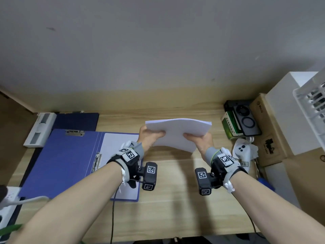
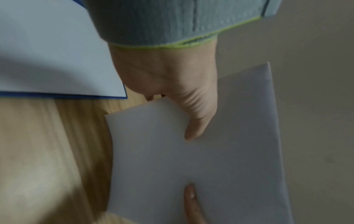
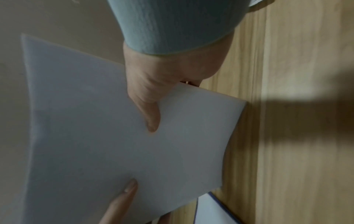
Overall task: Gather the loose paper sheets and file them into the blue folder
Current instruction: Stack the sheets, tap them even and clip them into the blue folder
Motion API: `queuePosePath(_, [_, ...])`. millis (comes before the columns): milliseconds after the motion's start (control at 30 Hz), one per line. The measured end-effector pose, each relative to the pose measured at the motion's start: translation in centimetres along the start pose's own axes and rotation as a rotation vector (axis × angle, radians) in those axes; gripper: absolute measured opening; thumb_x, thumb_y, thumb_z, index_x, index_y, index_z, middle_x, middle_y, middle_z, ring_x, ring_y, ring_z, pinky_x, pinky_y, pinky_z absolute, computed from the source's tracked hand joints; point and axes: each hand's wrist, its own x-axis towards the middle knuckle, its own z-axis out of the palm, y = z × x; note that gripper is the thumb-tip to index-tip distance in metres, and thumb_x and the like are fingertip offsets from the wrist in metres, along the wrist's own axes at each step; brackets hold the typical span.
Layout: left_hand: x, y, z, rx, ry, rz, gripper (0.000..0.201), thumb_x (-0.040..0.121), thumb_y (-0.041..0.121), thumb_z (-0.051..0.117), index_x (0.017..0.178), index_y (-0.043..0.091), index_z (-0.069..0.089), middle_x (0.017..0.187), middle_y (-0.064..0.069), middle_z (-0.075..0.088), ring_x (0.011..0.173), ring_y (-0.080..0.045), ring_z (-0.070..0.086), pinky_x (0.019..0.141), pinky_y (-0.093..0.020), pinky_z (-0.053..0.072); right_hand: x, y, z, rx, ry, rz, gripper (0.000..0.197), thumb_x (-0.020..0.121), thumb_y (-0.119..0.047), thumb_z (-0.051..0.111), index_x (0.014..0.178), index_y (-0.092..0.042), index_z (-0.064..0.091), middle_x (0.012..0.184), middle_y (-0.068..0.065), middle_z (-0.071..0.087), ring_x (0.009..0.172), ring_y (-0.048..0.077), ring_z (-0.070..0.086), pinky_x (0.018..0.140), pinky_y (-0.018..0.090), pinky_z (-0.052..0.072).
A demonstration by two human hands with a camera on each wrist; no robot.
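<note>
Paper sheets [image 1: 177, 133], squared into one thin stack, hang above the desk [image 1: 175, 199] just right of the open blue folder [image 1: 66, 161], bowing slightly in the middle. Left hand [image 1: 149, 136] and right hand [image 1: 200, 140] each pinch a near corner, thumb on top, fingers beneath. Light, limp and probably slippery, the stack likely handles best gripped at opposite edges.

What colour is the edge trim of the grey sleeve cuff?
Yellow-green; the left wrist view shows the cuff trim best.
</note>
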Motion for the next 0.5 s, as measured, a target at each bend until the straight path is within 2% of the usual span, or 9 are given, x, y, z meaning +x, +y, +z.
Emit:
queuePosePath(167, [0.0, -0.1, 0.0, -0.055, -0.01, 0.008, 0.031, 0.073, 0.002, 0.08, 0.103, 0.004, 0.073, 0.102, -0.009, 0.075, 0.091, -0.017, 0.071, 0.084, -0.03, 0.056, 0.6, 0.1, -0.4, 0.028, -0.015, -0.023, 0.026, 0.069, -0.004, 0.085, 0.087, -0.018, 0.072, 0.084, -0.005, 0.075, 0.07, 0.003, 0.069, 0.063, 0.017, 0.054])
queuePosePath(300, [0.1, -0.8, -0.1, 0.021, -0.019, -0.012, 0.031, 0.073, -0.002, 0.078, 0.101, 0.007, 0.071, 0.097, -0.004, 0.074, 0.085, -0.012, 0.069, 0.079, -0.024, 0.054, 0.9, 1.5, -0.5, -0.028, -0.04, -0.006, 0.028, 0.067, 0.0, 0.085, 0.084, -0.017, 0.071, 0.084, -0.003, 0.073, 0.072, 0.008, 0.067, 0.066, 0.021, 0.055])
queuePosePath(433, [0.7, -0.4, -0.6, 0.011, 0.001, -0.001, 0.029, 0.074, -0.002, 0.078, 0.099, 0.01, 0.071, 0.094, 0.001, 0.075, 0.081, -0.005, 0.071, 0.073, -0.016, 0.056, 1.8, 1.8, 0.2, 0.012, -0.045, -0.024, 0.026, 0.068, 0.0, 0.085, 0.08, -0.017, 0.071, 0.082, -0.004, 0.074, 0.068, 0.004, 0.068, 0.066, 0.019, 0.056])
queuePosePath(500, [0.6, -0.7, -0.9, 0.02, 0.045, -0.024, 0.031, 0.073, -0.001, 0.077, 0.102, 0.01, 0.07, 0.096, 0.0, 0.074, 0.083, -0.007, 0.071, 0.076, -0.018, 0.056, 2.0, 2.3, 1.0, 0.014, -0.071, 0.003, 0.026, 0.068, 0.0, 0.085, 0.081, -0.017, 0.07, 0.083, -0.003, 0.072, 0.069, 0.006, 0.066, 0.063, 0.017, 0.055])
